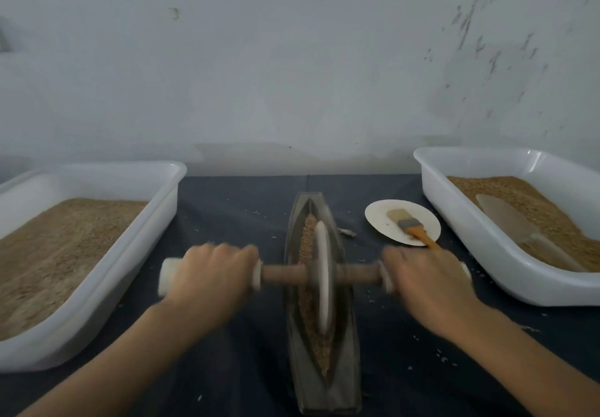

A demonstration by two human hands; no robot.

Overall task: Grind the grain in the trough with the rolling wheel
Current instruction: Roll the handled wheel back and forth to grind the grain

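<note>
Gripping wooden axle: left hand (pixel 211 274), right hand (pixel 425 278) | disc wheel (pixel 323 274) in boat-shaped trough (pixel 319 394) | coarse grain (pixel 313 329)

Plain grain-processing workroom, not home kitchen: bare scuffed wall (pixel 292 59); table (pixel 233 215) under dark cloth with scattered husks; two white tubs (pixel 136 222) (pixel 454 222) of grain; stone trough (pixel 341 368) with wheel (pixel 323 274); brush (pixel 410 225) on plate (pixel 376 215).
</note>
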